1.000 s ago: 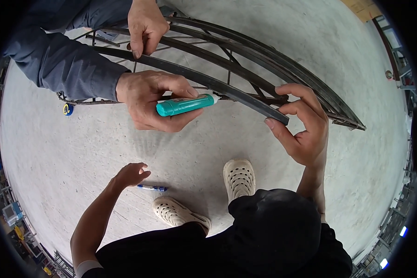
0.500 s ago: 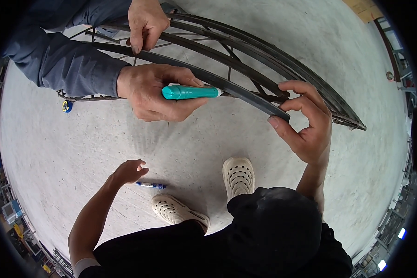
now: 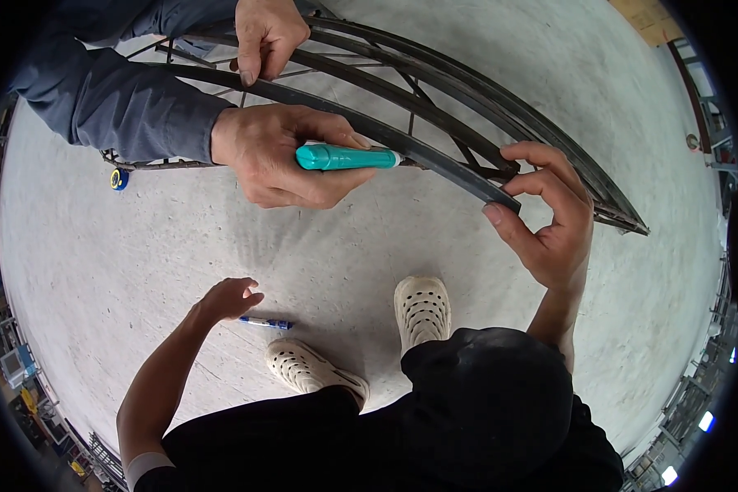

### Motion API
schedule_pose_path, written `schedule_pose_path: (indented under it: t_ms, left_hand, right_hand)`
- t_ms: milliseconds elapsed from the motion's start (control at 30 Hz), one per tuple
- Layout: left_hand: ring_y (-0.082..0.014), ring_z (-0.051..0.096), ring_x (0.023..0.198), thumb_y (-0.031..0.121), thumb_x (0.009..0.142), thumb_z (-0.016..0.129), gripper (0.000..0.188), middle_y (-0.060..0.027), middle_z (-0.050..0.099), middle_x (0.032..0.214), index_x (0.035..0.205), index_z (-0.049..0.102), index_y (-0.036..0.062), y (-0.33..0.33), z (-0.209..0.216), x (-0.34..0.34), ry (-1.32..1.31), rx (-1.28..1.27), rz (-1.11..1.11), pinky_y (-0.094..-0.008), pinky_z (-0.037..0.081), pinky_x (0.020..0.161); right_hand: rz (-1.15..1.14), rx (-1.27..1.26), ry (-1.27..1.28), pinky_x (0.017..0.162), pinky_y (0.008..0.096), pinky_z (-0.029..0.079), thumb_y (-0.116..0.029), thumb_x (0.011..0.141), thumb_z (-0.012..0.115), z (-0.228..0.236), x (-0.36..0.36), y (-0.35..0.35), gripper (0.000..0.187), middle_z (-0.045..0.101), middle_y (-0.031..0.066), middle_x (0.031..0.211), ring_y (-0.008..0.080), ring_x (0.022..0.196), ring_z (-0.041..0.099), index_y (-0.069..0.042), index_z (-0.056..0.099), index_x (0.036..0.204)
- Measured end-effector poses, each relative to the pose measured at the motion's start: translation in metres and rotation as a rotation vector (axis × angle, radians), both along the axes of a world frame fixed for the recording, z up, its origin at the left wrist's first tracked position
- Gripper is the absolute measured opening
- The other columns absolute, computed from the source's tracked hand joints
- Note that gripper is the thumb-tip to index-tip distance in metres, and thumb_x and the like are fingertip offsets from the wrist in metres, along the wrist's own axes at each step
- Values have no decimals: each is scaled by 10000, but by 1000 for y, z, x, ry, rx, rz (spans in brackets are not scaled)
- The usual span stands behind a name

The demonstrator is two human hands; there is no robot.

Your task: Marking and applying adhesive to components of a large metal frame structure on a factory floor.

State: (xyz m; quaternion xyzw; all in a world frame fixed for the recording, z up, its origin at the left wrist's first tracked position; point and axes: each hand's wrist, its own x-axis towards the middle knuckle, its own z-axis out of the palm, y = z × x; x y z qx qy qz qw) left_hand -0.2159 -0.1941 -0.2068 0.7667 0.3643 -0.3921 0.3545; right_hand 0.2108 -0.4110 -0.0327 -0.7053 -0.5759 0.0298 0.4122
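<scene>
My right hand [image 3: 553, 217] pinches the near right end of a long, dark, curved metal bar [image 3: 369, 127] between thumb and fingers. This bar is the front member of a welded lattice frame [image 3: 410, 98]. My left hand [image 3: 231, 299] hangs empty over the floor with its fingers loosely bent apart, beside a blue marker [image 3: 266, 323]. A co-worker in blue-grey sleeves has one hand [image 3: 283, 156] around a teal marker [image 3: 346, 157], its tip at the bar's near edge. Their other hand [image 3: 269, 37] grips the bar farther left.
A blue and yellow tape measure [image 3: 119, 179] lies on the concrete floor [image 3: 180, 238] at the left. My pale clogs [image 3: 422, 316] stand below the bar. A cardboard box [image 3: 648, 20] and metal racks [image 3: 701, 107] are at the far right.
The bar's end, my right hand and the co-worker's hands with the teal marker appear slightly farther right. My left hand is a little higher in view. All grips stay the same.
</scene>
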Motion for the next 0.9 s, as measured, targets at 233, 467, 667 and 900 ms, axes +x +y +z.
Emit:
schedule_pose_path:
  t_ms: [233, 467, 667, 900]
  left_hand:
    - [-320, 685, 981, 382, 928, 599, 482, -192, 711, 1052, 1231, 604, 7, 2, -3, 1, -20, 10, -10, -397, 519, 889]
    - [-321, 685, 976, 372, 925, 601, 478, -191, 712, 1045, 1233, 602, 7, 2, -5, -1, -24, 10, -7, -400, 520, 886]
    - [-319, 683, 980, 376, 925, 598, 480, -187, 710, 1055, 1236, 601, 10, 1, -6, -3, -23, 10, -16, -400, 519, 888]
    - [-316, 681, 980, 400, 924, 586, 496, -175, 714, 1042, 1241, 604, 19, 1, -6, -2, -23, 18, -14, -401, 520, 881]
  right_hand:
    - [6, 23, 25, 715, 311, 508, -94, 687, 826, 0, 1, 0, 204, 674, 118, 1072, 221, 843, 649, -29, 663, 789]
    - [7, 49, 15, 720, 307, 505, -77, 719, 802, -3, 4, -1, 165, 679, 119, 1055, 211, 818, 649, -26, 663, 792]
    - [-5, 67, 82, 723, 304, 505, -57, 731, 784, -4, 3, -2, 141, 680, 117, 1054, 208, 818, 653, -25, 662, 795]
    - [-7, 67, 94, 723, 303, 504, -53, 740, 778, -5, 3, -2, 136, 681, 116, 1052, 206, 817, 656, -24, 658, 797]
